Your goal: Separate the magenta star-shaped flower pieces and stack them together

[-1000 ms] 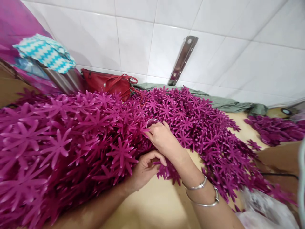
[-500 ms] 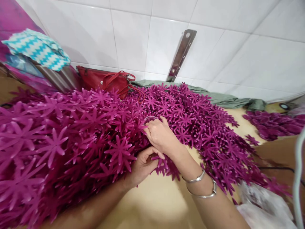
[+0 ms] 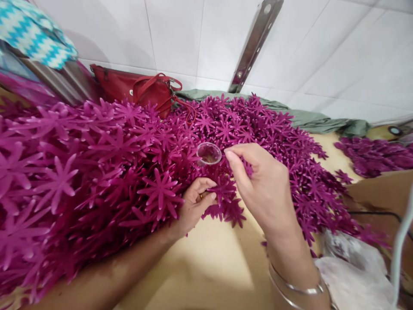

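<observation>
A large heap of purple star-shaped petal pieces (image 3: 161, 193) spreads over the pale tabletop (image 3: 193, 275). My left hand (image 3: 196, 200), wearing a ring, pinches one purple flower piece (image 3: 223, 189) at the heap's front edge. Just beyond it, a small clear round cup (image 3: 209, 153) is nestled among the pieces; what lies inside is too unclear to name. Right of the cup, my right hand (image 3: 261, 183) is raised with thumb and forefinger pinched together. Anything between those fingertips is too small to make out. Silver bangles circle the right wrist.
Behind the heap lie a red handbag (image 3: 119, 86) and a crumpled green cloth (image 3: 306, 118) along the tiled wall. A metal strip (image 3: 254, 47) leans there. Right are dark purple pieces (image 3: 380, 155), a clear plastic bag (image 3: 355, 271) and a pale cable (image 3: 403, 245). A blue-white cloth (image 3: 32, 32) is upper left.
My right hand has moved away from the cup, right and nearer to me, uncovering it. My left hand stays low at the heap with a flower piece. The view has tilted down slightly.
</observation>
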{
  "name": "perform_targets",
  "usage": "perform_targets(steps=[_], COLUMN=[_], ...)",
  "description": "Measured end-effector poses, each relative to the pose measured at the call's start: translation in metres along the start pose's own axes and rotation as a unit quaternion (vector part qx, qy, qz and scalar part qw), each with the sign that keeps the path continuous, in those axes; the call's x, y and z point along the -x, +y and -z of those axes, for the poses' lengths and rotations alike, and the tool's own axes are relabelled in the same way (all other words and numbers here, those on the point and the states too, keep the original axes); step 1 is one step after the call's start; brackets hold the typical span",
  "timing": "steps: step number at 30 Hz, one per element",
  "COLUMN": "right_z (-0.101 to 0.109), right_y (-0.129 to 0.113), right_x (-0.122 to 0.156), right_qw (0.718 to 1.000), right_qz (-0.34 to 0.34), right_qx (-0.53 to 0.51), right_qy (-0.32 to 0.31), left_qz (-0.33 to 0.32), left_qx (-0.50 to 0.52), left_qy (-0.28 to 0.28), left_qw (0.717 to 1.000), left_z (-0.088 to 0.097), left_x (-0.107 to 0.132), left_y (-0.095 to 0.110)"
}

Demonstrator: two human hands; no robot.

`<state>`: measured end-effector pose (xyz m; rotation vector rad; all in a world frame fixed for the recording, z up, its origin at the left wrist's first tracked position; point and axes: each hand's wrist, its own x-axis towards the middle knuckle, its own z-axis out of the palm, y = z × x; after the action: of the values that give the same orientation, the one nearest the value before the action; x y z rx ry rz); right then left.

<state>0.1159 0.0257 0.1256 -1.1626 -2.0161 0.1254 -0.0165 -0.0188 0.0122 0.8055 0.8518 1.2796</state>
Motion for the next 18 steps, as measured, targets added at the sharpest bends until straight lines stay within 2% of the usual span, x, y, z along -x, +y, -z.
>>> perform_targets(steps=[2,6,8,11,14,16,18], right_z=[0.003,-0.009,-0.014,-0.015,-0.016,-0.017,-0.017], right_y=[-0.002,0.002,0.005,0.007,0.010,0.013,0.016], right_x=[0.030,0.091,0.111,0.120,0.116,0.111,0.108], right_qw=[1.000,0.987,0.986,0.990,0.991,0.995,0.999], right_qz=[0.006,0.068,0.079,0.086,0.091,0.073,0.022], right_qx=[0.015,0.088,0.107,0.103,0.091,0.064,0.028], right_qy=[-0.026,-0.112,-0.104,-0.043,-0.040,-0.024,0.026], left_qz=[0.011,-0.001,0.000,-0.002,-0.001,0.006,0.016], left_qx=[0.035,0.038,0.026,0.016,0.016,0.016,0.016], left_qy=[0.005,0.013,0.007,-0.004,-0.007,-0.009,-0.010], left_qw=[0.999,0.999,1.000,1.000,1.000,1.000,1.000], left_z=[-0.001,-0.002,-0.002,-0.002,-0.003,-0.003,-0.004], left_x=[0.000,0.000,0.002,0.003,0.003,0.003,0.003], left_y=[-0.001,-0.001,0.001,0.002,0.001,0.001,0.002])
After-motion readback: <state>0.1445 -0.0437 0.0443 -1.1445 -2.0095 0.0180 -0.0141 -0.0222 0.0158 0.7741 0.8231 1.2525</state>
